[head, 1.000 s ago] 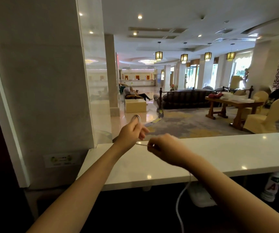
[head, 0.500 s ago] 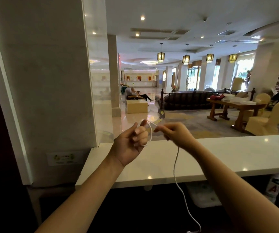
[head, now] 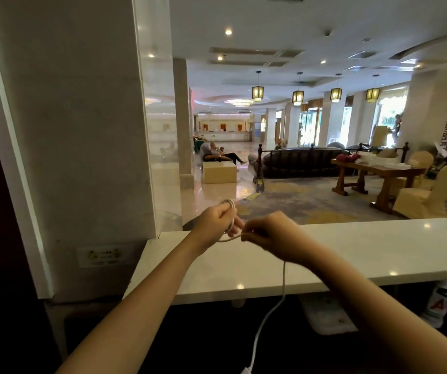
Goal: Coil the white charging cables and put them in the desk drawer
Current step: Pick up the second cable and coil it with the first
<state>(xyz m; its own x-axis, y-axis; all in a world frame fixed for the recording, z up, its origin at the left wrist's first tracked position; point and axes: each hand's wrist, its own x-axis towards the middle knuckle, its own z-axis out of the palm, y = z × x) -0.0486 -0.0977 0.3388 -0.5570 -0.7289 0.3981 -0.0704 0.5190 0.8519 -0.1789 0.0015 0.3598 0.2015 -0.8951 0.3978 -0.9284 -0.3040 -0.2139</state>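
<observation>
My left hand is raised above the white counter and grips a small coil of white charging cable looped around its fingers. Just to its right, my right hand pinches the same cable where it leaves the coil. The loose tail of the cable hangs down from under my right hand, past the counter's front edge, and ends in a white plug at the bottom of the view. No drawer is visible.
A wide marble pillar stands at the left end of the counter. Under the counter are a white bottle at right and a pale flat object. Beyond lies a lobby with a wooden table, covered chairs and seated people.
My right hand swung over to the coil, then dropped slightly, laying another turn of cable around my left hand's fingers. The hanging tail has become shorter, and its plug has risen into view.
</observation>
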